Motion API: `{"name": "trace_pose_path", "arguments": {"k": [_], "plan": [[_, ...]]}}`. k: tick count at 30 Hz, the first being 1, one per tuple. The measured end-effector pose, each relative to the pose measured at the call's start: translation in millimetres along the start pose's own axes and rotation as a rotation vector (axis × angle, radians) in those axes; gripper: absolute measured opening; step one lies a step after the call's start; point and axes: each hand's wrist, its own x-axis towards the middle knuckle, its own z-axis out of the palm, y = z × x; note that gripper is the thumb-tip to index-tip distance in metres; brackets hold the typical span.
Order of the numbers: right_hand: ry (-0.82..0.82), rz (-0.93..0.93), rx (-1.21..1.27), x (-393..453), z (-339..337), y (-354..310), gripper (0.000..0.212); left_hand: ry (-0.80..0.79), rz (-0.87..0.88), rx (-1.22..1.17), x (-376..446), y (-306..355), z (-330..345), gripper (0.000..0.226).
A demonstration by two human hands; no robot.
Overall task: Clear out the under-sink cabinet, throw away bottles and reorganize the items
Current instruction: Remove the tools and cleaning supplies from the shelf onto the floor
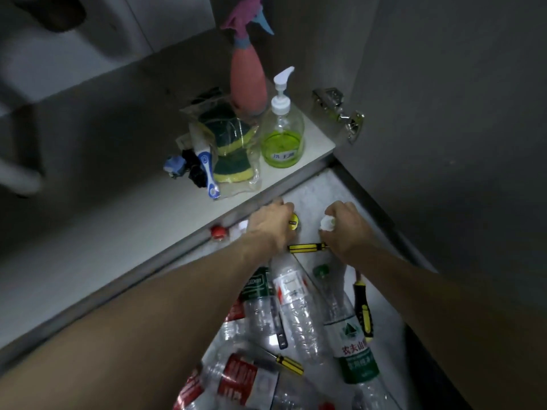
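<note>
My left hand [270, 224] curls round the neck of a bottle with a yellow cap [294, 221] just in front of the cabinet's lower edge. My right hand [343, 229] grips a white-topped item [327, 223] beside it; the rest of that item is hidden. A yellow-and-black screwdriver [307, 247] lies between the two wrists. Several empty clear plastic bottles are piled below my arms, among them a green-label bottle [352, 344], a red-label bottle [245, 377] and a ribbed bottle [296, 306].
On the cabinet floor [118, 232] stand a pink spray bottle [248, 75], a pump bottle of green soap [282, 134], bagged sponges [233, 149] and a blue-white razor [207, 170]. A red cap [219, 232] lies at the edge. Two more screwdrivers [364, 309] [288, 363] lie among the bottles. A door hinge [340, 113] sticks out at right.
</note>
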Motion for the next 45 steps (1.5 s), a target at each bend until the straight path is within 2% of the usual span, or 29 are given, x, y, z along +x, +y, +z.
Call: {"name": "trace_pose_path", "arguments": {"k": [3, 7, 10, 12, 17, 20, 22, 27, 30, 38, 42, 45], "plan": [[-0.033, -0.006, -0.028, 9.4, 2.0, -5.2, 0.035, -0.026, -0.140, -0.129, 0.2, -3.5, 20.5, 0.048], [-0.098, -0.020, -0.046, 16.5, 5.2, -14.3, 0.033, 0.035, -0.083, -0.222, -11.1, -17.5, 4.7, 0.037], [-0.029, -0.028, -0.018, 15.9, 0.9, -23.1, 0.033, 0.098, -0.072, -0.188, -27.0, -31.9, -27.1, 0.022], [0.061, -0.028, 0.055, 14.0, -6.3, -36.1, 0.030, 0.165, -0.082, -0.150, -41.9, -44.2, -49.9, 0.022], [0.185, -0.268, 0.135, -0.3, -22.7, -84.9, 0.018, 0.303, -0.179, -0.128, -73.2, -83.0, -98.4, 0.024], [0.176, -0.401, 0.161, -9.3, -22.7, -119.0, 0.019, 0.356, -0.245, -0.131, -71.2, -115.1, -111.7, 0.014], [0.147, -0.472, 0.149, -10.1, -16.2, -139.1, 0.019, 0.378, -0.300, -0.165, -58.7, -134.6, -112.4, 0.026], [0.090, -0.529, -0.007, 3.4, 4.7, -177.8, 0.027, 0.278, -0.353, -0.172, -20.2, -159.4, -103.1, 0.050], [0.110, -0.520, -0.087, 12.8, 13.9, -193.8, 0.027, 0.263, -0.326, -0.179, -11.3, -173.5, -96.1, 0.041], [0.229, -0.683, -0.219, 25.4, 23.8, -226.4, 0.029, 0.422, -0.354, -0.358, -51.0, -213.1, -86.9, 0.022], [0.130, -0.659, -0.453, 26.0, 31.1, -243.6, 0.036, 0.481, -0.373, -0.418, -89.2, -222.6, -87.5, 0.024], [0.112, -0.685, -0.610, 19.0, 37.6, -253.5, 0.030, 0.497, -0.409, -0.435, -120.2, -223.9, -83.4, 0.023]]}}
